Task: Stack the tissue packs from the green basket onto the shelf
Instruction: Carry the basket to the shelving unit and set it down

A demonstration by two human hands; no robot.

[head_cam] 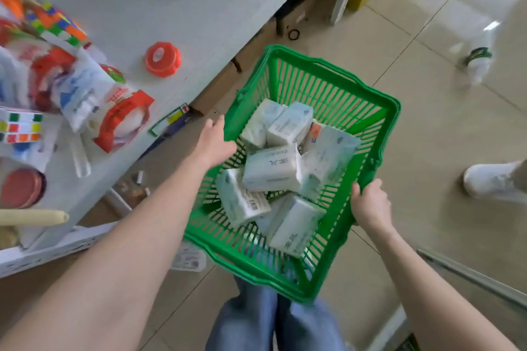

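Two hands gripping green basket (336, 85) rims, left hand (215, 141), right hand (370, 204), tissue packs (271, 171) between.

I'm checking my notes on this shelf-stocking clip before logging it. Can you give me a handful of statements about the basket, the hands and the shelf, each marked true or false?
1. Both hands grip the rim of the green basket. True: the left hand holds one side, the right hand the opposite side.
2. The basket is empty. False: several tissue packs lie loosely piled inside it.
3. One hand is already lifting a tissue pack out. False: neither hand holds a pack; both are on the rim.
4. The shelf lies to the person's left and has puzzle cubes on it. True.
5. An orange round lid-like item sits inside the basket. False: it rests on the shelf.
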